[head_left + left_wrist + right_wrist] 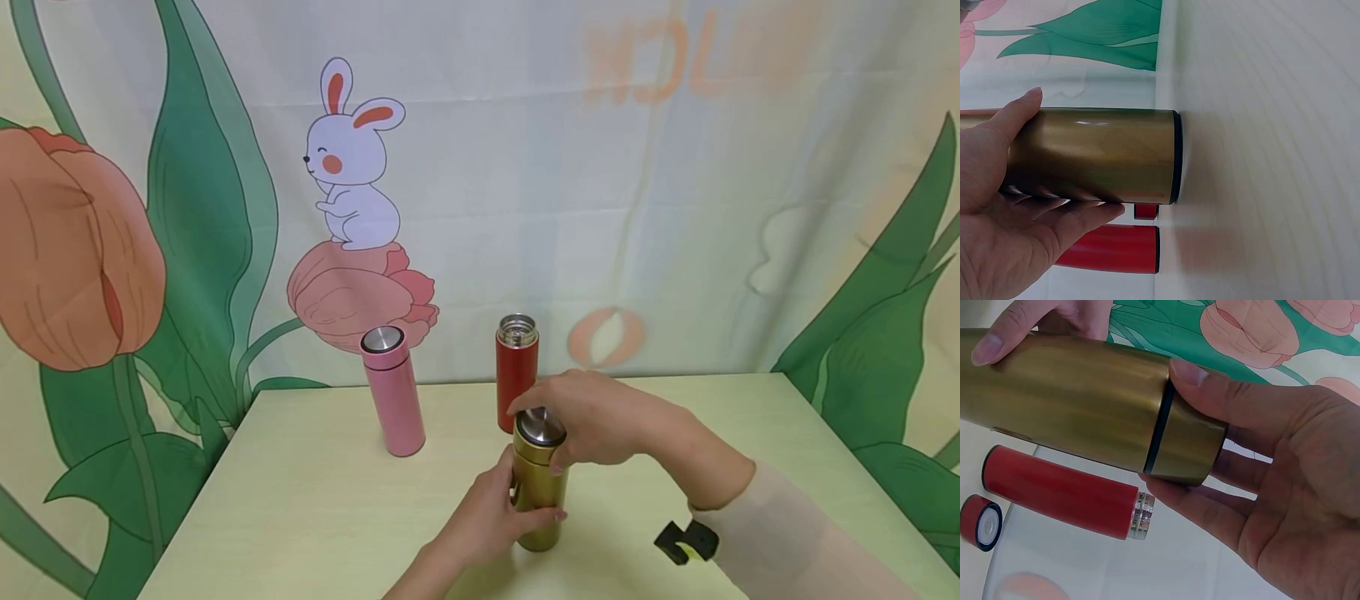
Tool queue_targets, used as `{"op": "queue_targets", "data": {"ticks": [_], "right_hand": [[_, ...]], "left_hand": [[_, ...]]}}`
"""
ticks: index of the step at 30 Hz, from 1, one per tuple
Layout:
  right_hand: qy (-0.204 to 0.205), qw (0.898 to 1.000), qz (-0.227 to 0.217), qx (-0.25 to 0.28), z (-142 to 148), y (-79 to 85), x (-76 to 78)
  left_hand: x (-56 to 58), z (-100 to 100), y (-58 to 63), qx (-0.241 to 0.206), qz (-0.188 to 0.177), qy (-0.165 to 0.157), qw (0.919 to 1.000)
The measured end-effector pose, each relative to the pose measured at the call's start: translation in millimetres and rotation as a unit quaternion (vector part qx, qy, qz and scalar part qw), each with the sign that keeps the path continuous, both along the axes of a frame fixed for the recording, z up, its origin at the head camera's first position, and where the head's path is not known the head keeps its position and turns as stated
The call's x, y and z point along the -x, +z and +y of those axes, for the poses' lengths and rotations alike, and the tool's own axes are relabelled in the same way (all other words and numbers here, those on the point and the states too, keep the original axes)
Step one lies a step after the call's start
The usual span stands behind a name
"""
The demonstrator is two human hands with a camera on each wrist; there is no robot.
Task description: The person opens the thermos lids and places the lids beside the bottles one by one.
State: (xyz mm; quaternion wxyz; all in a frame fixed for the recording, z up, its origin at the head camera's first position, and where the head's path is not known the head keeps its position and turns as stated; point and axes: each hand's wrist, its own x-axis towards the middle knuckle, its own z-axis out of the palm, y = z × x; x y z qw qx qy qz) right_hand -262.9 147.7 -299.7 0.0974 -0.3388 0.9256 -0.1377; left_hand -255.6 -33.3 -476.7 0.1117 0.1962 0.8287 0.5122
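A gold thermos bottle [537, 486] stands upright on the table near the middle. My left hand [483, 512] grips its body from the left, thumb on the near side. Around the gold lid [1192, 439] my right hand [1300, 462] curls its thumb and fingers. A dark ring [1161, 419] shows between the lid and the body. Just behind stands a red thermos [517, 367] with its steel mouth uncovered. Its red cap [980, 522] lies on the table beside its base in the right wrist view.
A pink thermos [395, 407] with its lid on stands at the back left of the pale table [300, 500]. Behind the table hangs a curtain [480, 208] printed with tulips and a rabbit. A black strap piece [687, 542] is by the right sleeve.
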Motion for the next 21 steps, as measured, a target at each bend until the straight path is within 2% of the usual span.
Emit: {"op": "queue_targets", "data": {"ticks": [9, 21], "right_hand": [[0.004, 1.0, -0.002, 0.003, 0.3, -2.1, 0.4], [0.002, 1.0, 0.001, 0.006, 0.8, -3.1, 0.1]], "left_hand": [[-0.7, -0.6, -2.8, 0.002, 0.013, -0.003, 0.9999], [-0.8, -0.6, -0.7, 0.004, 0.003, 0.0, 1.0]]}}
